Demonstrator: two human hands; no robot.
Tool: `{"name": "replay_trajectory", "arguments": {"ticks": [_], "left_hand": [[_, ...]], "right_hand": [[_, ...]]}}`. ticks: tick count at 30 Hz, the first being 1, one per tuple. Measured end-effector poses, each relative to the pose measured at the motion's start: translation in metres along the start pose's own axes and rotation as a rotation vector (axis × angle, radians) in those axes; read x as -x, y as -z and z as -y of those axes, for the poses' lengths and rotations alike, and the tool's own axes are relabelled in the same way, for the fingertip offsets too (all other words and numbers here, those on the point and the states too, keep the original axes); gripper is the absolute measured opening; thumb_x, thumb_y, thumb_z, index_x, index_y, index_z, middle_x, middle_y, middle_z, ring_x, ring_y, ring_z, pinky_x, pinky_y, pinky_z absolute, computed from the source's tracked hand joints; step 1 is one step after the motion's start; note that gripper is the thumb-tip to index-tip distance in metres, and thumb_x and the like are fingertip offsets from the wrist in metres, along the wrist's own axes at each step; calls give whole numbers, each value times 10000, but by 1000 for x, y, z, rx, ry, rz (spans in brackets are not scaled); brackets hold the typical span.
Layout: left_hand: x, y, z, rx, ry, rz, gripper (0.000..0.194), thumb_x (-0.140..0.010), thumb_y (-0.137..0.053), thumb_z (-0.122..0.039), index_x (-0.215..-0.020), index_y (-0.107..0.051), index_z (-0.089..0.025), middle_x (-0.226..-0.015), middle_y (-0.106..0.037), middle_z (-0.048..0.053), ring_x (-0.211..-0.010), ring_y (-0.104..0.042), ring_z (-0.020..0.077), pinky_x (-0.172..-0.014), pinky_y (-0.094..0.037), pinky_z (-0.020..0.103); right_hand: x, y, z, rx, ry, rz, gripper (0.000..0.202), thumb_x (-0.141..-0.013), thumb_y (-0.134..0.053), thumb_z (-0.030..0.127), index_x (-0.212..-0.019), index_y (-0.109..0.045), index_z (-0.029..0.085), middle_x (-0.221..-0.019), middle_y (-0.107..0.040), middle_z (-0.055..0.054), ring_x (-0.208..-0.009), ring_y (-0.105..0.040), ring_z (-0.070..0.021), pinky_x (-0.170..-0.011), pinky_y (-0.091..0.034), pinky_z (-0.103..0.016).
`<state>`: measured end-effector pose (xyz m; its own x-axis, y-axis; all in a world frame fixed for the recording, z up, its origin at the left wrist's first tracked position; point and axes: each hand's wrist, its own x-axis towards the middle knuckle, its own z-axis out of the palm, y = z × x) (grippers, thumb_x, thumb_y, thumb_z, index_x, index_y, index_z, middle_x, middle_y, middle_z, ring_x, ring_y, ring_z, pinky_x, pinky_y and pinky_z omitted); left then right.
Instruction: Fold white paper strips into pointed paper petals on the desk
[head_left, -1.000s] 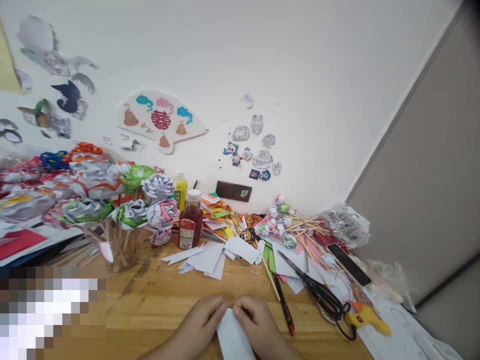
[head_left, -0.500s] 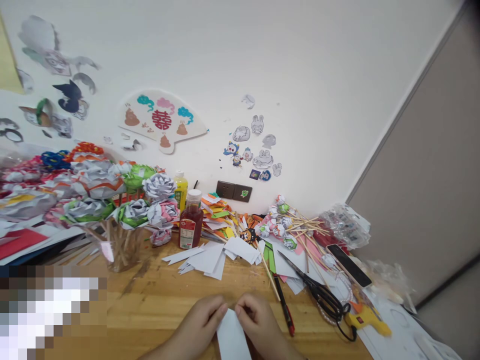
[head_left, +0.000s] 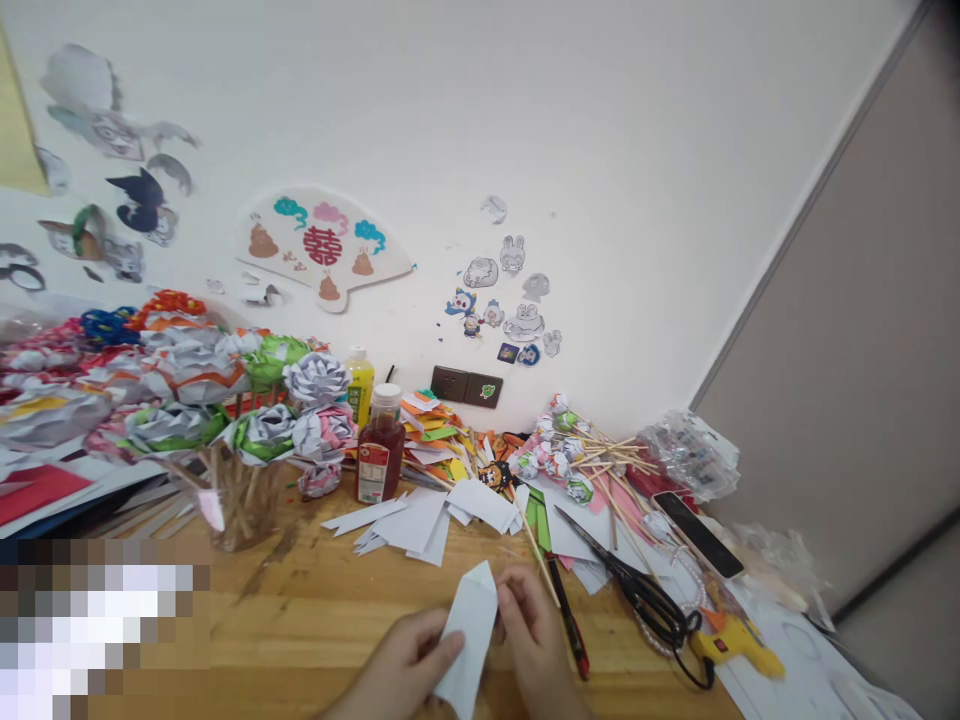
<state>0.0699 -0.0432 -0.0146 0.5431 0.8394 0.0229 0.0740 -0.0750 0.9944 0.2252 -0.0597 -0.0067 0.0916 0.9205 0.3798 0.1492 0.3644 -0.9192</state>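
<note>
A folded strip of white paper (head_left: 474,625) with a pointed top end stands tilted above the wooden table, low in the middle of the view. My left hand (head_left: 409,655) grips its lower left edge, the thumb lying flat across the front. At the strip's upper right edge, my right hand (head_left: 534,635) has its fingers curled and pinched together, the thumb touching the paper by its folded corner. Behind the paper, the left fingers are partly hidden. Just right of my right hand lies a black and red pen (head_left: 568,615).
Black scissors (head_left: 637,585) and a yellow glue gun (head_left: 739,648) lie at the right, below a phone (head_left: 697,533). Loose white paper pieces (head_left: 420,520) are spread behind my hands. A red-brown bottle (head_left: 380,450) and paper flowers in a clear vase (head_left: 232,505) stand left.
The paper strip has risen and tipped to the right, and its pointed end now shows. My left hand has slid down to its lower edge; my right hand has shifted slightly right.
</note>
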Motion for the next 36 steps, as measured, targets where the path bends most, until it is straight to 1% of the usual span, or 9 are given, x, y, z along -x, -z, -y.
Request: {"name": "replay_trajectory", "arguments": {"ticks": [4, 7, 10, 17, 24, 26, 28, 32, 36], "left_hand": [[-10, 8, 8, 157, 117, -119, 638, -585, -496, -808, -706, -515, -182, -451, -497, -52, -353, -396, 93, -373, -268, 204], [-13, 10, 9, 191, 120, -192, 630, -551, -550, -795, -691, -500, -183, -427, -499, -62, -326, -382, 78, -358, -263, 197], [-12, 10, 7, 206, 111, -195, 613, -527, -598, -772, -664, -487, -184, -420, -484, -75, -323, -378, 69, -354, -262, 192], [-12, 12, 5, 217, 108, -139, 576, -549, -635, -724, -674, -517, -175, -457, -512, -66, -350, -393, 71, -375, -288, 197], [-14, 13, 8, 241, 129, -68, 593, -528, -651, -725, -686, -526, -167, -488, -581, -34, -360, -436, 81, -377, -308, 196], [-13, 13, 7, 240, 125, -66, 594, -532, -655, -719, -700, -538, -161, -493, -586, -31, -363, -443, 80, -380, -314, 194], [-13, 13, 6, 245, 118, -68, 590, -535, -665, -707, -711, -545, -157, -498, -586, -31, -366, -450, 81, -389, -331, 197], [-13, 14, 4, 271, 92, -51, 563, -540, -678, -685, -693, -539, -161, -500, -574, -39, -393, -482, 97, -433, -386, 217], [-14, 13, 3, 266, 104, -43, 558, -542, -682, -676, -709, -549, -160, -527, -588, -31, -427, -516, 115, -472, -419, 239]], "right_hand": [[1, 7, 1, 88, 181, 163, 162, -876, -475, 318, -948, -555, 197, -714, -606, -23, -664, -594, -172, -618, -459, -263], [0, 10, 5, 316, 354, 317, 158, -853, -466, 189, -910, -613, 204, -782, -662, -47, -707, -608, -172, -665, -460, -272], [-2, 10, 9, 469, 519, 428, 209, -836, -444, 135, -853, -641, 204, -759, -676, -50, -702, -604, -172, -645, -454, -264], [-8, 12, 13, 761, 760, 495, 262, -917, -374, 160, -906, -633, 193, -749, -678, -59, -633, -567, -170, -551, -404, -261], [-9, 10, 5, 782, 873, 456, 225, -935, -412, 239, -872, -626, 203, -680, -661, -35, -551, -510, -157, -486, -353, -263], [-9, 11, 2, 738, 849, 447, 222, -932, -421, 228, -870, -633, 202, -684, -664, -35, -563, -516, -156, -497, -362, -261], [-8, 12, 2, 669, 757, 439, 208, -916, -446, 210, -862, -647, 202, -718, -670, -40, -616, -545, -159, -542, -390, -258], [-7, 9, 0, 479, 380, 390, 129, -825, -558, 177, -781, -678, 196, -750, -654, -39, -736, -585, -168, -661, -429, -262], [-5, 3, -10, 364, 58, 336, 70, -705, -622, 126, -683, -668, 173, -699, -616, -14, -692, -569, -155, -640, -421, -242]]}}
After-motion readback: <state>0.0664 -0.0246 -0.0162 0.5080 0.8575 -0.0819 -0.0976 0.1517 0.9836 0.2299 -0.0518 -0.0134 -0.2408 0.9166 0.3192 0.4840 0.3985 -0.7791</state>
